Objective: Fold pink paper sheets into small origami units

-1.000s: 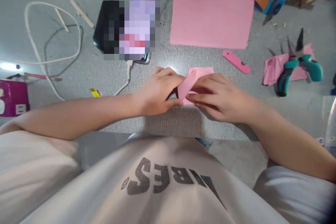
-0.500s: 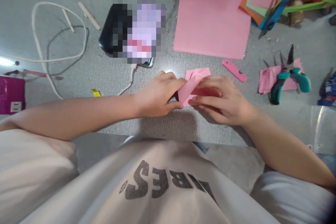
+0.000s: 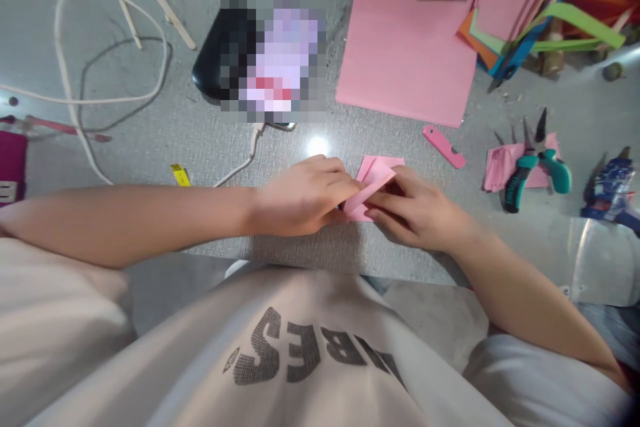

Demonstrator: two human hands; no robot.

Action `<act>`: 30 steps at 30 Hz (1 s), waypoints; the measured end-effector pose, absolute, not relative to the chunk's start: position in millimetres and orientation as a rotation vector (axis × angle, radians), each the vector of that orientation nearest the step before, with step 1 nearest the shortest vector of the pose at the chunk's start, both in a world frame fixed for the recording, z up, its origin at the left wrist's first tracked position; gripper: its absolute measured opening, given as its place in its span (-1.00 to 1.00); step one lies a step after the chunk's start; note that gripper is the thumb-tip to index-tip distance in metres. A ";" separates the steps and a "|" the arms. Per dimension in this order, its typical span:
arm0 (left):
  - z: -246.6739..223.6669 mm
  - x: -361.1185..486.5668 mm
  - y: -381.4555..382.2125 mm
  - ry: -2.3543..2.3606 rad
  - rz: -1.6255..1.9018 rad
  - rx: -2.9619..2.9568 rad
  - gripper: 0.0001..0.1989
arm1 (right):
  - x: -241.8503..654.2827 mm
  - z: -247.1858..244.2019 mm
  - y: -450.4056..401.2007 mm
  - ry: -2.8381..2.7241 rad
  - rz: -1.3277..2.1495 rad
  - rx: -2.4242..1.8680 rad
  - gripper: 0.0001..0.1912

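Between my hands, just above the near edge of the table, is a small piece of pink paper (image 3: 371, 188) with a diagonal fold across it. My left hand (image 3: 314, 195) pinches its left edge between thumb and fingers. On the other side, my right hand (image 3: 417, 207) grips the folded part, its thumb and fingers pressed on the paper. The right fingertips partly hide behind the raised flap. Beyond the right hand lies a pink folding cutter (image 3: 444, 146), apart from both hands.
Large pink sheets (image 3: 405, 53) lie at the back. Teal-handled pliers (image 3: 537, 167) rest on small pink pieces (image 3: 500, 165) at right, near a blue glue gun (image 3: 613, 187). A phone (image 3: 285, 57), a black case (image 3: 220, 57) and a white cable (image 3: 63, 47) are at left.
The pink paper's flap has been folded over further and now looks like a narrower band. My right fingers have moved in closer to the left hand. The view has shifted slightly.
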State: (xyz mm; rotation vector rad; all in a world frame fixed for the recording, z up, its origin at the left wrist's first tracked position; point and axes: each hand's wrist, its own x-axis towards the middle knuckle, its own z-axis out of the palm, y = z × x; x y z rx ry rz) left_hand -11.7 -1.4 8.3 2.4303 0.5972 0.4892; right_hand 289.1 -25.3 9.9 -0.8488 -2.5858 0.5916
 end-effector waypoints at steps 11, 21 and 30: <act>6.6 -9.3 -3.5 0.694 0.497 2.390 -0.86 | 283.0 11.7 -22.8 -2.603 0.391 -0.996 -0.76; 8.8 -11.0 -3.4 0.870 0.526 2.290 -0.86 | 274.6 19.1 -22.7 -2.746 0.301 -1.092 -0.68; 10.4 -9.4 -1.0 0.873 0.474 2.278 -0.80 | 276.7 23.2 -18.5 -2.786 0.349 -1.017 -0.66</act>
